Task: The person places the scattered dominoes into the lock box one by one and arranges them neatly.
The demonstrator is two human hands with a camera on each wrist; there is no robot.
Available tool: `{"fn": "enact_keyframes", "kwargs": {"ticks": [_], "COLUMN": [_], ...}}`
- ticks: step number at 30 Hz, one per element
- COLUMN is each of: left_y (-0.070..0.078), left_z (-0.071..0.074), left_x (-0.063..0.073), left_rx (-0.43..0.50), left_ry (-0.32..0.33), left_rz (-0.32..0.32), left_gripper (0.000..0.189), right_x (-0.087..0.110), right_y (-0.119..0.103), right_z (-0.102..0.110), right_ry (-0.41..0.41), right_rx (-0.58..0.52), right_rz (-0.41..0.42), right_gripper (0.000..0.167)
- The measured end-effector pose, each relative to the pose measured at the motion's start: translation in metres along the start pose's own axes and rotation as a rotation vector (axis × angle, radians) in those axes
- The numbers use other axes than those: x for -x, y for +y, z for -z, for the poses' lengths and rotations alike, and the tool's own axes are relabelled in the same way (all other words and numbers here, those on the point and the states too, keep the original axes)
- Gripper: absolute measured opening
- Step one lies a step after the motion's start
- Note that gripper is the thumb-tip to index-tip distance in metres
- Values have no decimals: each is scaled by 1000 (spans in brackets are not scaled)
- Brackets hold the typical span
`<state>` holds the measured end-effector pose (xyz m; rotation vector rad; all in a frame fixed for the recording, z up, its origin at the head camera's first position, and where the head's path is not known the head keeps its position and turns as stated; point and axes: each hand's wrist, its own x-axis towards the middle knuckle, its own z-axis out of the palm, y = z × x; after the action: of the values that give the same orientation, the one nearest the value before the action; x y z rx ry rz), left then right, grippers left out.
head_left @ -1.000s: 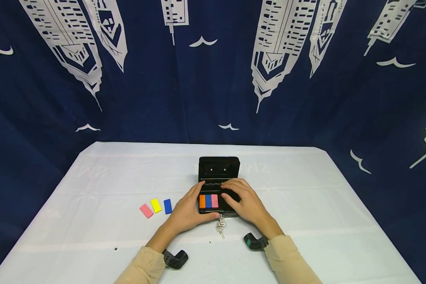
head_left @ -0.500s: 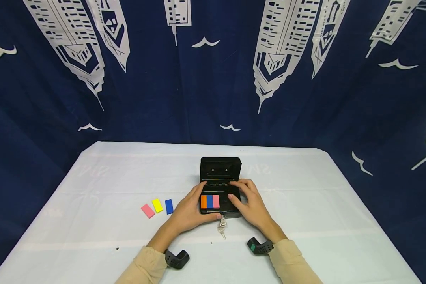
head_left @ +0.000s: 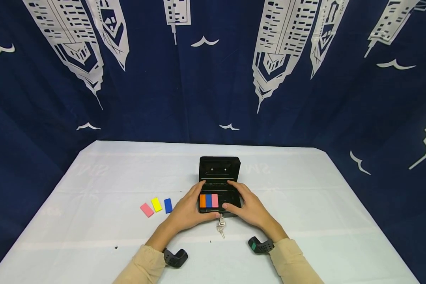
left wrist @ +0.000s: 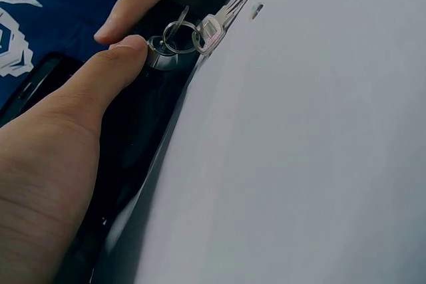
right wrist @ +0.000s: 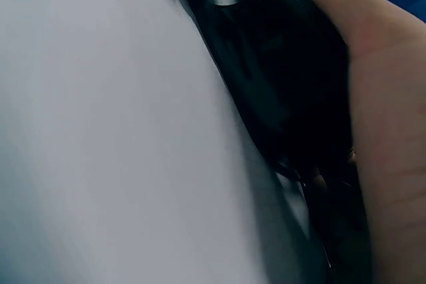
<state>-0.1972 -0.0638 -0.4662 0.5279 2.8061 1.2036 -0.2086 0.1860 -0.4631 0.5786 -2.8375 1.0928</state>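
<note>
A small black cash box stands on the table with its lid raised. Inside, at the left, orange, blue and pink rectangular blocks sit side by side. My left hand grips the box's left side, its thumb at the front beside the lock. Keys hang from that lock on a ring. My right hand spans the box's right side, index fingertip near the hinge and thumb extended over the front part. In the right wrist view the thumb shows above the black front wall.
Left of the box lie loose pink, yellow and blue blocks on the white-covered table. A dark speck is nearer the front. A dark blue patterned curtain hangs behind.
My right hand has drawn back from inside the box to its right side, and its thumb has since swung left over the front part. The left hand and blocks stay in place.
</note>
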Motion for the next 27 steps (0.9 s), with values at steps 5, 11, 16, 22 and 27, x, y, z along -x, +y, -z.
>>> {"fn": "enact_keyframes", "kwargs": {"ticks": [5, 11, 16, 22, 27], "left_y": [-1, 4, 11, 17, 17], "left_z": [0, 7, 22, 46, 64], "left_x": [-1, -1, 1, 4, 6], "left_rx": [2, -2, -101, -183, -145], "left_ry": [-4, -44, -121, -210, -232], "left_rz": [1, -5, -23, -23, -58], "left_gripper": [121, 121, 110, 91, 81], "right_x": [1, 1, 1, 1, 2], "right_y": [3, 4, 1, -1, -1], "right_z": [0, 0, -1, 0, 1], "right_ry": [-44, -46, -51, -54, -64], "right_rx": [2, -2, -3, -10, -8], "right_rz": [48, 56, 40, 14, -7], "right_gripper": [95, 98, 98, 97, 98]}}
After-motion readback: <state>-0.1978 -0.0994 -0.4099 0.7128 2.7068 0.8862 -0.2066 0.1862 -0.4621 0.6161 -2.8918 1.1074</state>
